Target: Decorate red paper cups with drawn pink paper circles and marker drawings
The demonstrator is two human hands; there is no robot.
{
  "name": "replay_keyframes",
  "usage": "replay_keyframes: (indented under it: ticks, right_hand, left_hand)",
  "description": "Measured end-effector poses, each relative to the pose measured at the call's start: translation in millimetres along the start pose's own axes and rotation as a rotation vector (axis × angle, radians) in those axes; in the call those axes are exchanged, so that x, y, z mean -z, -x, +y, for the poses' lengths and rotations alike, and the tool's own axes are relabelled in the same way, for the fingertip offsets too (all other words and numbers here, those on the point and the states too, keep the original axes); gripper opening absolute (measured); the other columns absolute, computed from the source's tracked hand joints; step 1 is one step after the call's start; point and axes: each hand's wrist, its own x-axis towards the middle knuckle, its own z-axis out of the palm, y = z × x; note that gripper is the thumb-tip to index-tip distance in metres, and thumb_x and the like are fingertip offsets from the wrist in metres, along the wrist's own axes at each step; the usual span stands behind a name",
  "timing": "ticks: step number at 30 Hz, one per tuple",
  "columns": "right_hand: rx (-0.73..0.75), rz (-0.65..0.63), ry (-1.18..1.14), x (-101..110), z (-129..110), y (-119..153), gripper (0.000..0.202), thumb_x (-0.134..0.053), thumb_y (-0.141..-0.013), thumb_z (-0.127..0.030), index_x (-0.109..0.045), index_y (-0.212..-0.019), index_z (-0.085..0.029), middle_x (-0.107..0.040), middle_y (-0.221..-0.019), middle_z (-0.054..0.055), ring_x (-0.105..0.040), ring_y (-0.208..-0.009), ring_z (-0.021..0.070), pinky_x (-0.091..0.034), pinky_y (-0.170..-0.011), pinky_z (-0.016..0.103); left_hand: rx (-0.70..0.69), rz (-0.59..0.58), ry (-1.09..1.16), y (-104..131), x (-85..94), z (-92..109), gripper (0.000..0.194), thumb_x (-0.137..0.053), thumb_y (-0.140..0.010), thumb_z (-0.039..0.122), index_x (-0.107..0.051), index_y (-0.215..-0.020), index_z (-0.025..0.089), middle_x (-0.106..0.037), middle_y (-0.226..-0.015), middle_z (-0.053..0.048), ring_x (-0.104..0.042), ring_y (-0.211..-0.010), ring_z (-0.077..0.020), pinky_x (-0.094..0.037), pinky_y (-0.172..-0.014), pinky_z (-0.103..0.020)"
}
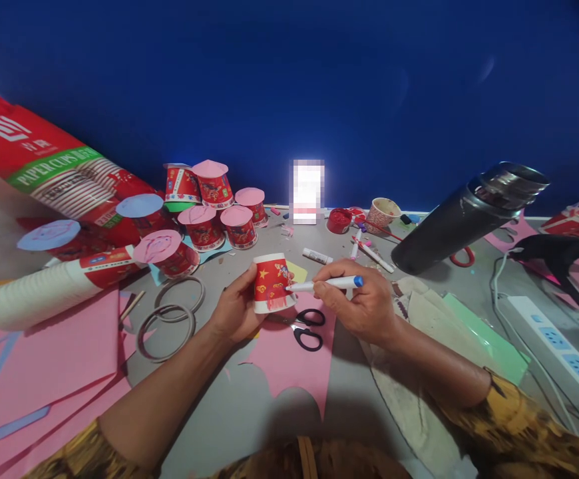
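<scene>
My left hand [237, 306] grips a red printed paper cup [271, 279], held upside down with its wide white rim at the bottom. Gold stars and small figures decorate its side. In my right hand [362, 303] is a white marker pen [337, 283] with a blue end, pinched between fingers and thumb. Its tip points left and meets the cup's side, or comes very close. Below the cup, black-handled scissors [308, 339] lie on a scalloped piece of pink paper [289, 376]. A bit of yellow paper [297, 273] shows behind the cup.
Several upturned cups with paper discs [201, 226] stand at the left, before a bag of paper cups [64, 163]. Two tape rings [170, 326] lie near my left forearm. At the right are a dark thermos [462, 216], a cloth [414, 399] and a power strip [556, 346].
</scene>
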Motion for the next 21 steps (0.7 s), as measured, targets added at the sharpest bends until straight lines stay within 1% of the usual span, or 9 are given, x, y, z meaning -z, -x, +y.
replay_keyframes:
  ticks: [5,10,15,18,21]
  right_hand:
    - [-0.029,-0.083,0.011,3.0,-1.5,-0.9,0.016,-0.063,-0.090,-0.017,-0.068,-0.076,-0.020,-0.072,-0.066,-0.001,-0.063,-0.055,0.0112,-0.048,-0.055,0.021]
    - [-0.083,-0.035,-0.006,2.5,-3.0,-0.7,0.013,-0.063,-0.090,-0.018,-0.069,-0.078,-0.020,-0.074,-0.070,-0.001,-0.062,-0.054,0.0100,-0.046,-0.052,0.020]
    - [-0.135,-0.126,-0.034,3.1,-3.1,-1.4,0.017,-0.062,-0.089,-0.020,-0.067,-0.073,-0.020,-0.070,-0.061,-0.002,-0.059,-0.049,0.0097,-0.043,-0.050,0.020]
    - [-0.178,-0.104,-0.047,3.5,-3.0,-1.5,0.015,-0.063,-0.089,-0.021,-0.068,-0.075,-0.020,-0.070,-0.062,-0.001,-0.060,-0.050,0.0102,-0.043,-0.049,0.021]
    - [-0.194,-0.104,-0.066,3.3,-3.1,-1.8,0.015,-0.063,-0.088,-0.023,-0.068,-0.075,-0.020,-0.071,-0.064,-0.001,-0.062,-0.052,0.0106,-0.043,-0.049,0.021]
  left_hand:
    - [0.008,0.028,0.021,1.5,-4.7,1.9,0.044,-0.047,-0.104,0.037,-0.069,-0.126,0.007,-0.081,-0.103,-0.017,-0.078,-0.092,-0.0269,-0.063,-0.089,-0.041]
    - [-0.005,0.043,0.023,2.7,-7.2,2.5,0.044,-0.045,-0.104,0.033,-0.065,-0.131,0.005,-0.080,-0.105,-0.019,-0.079,-0.092,-0.0272,-0.064,-0.088,-0.041]
    - [0.007,0.062,0.042,2.7,-7.2,2.5,0.044,-0.046,-0.104,0.034,-0.065,-0.132,0.005,-0.081,-0.104,-0.018,-0.079,-0.090,-0.0272,-0.065,-0.085,-0.040]
    - [-0.007,0.045,0.036,2.4,-6.1,2.6,0.045,-0.049,-0.103,0.034,-0.063,-0.135,0.005,-0.080,-0.106,-0.018,-0.079,-0.092,-0.0273,-0.064,-0.086,-0.041]
    - [-0.003,0.050,0.028,1.8,-4.9,2.4,0.044,-0.049,-0.103,0.034,-0.064,-0.133,0.005,-0.081,-0.106,-0.018,-0.079,-0.092,-0.0270,-0.064,-0.086,-0.041]
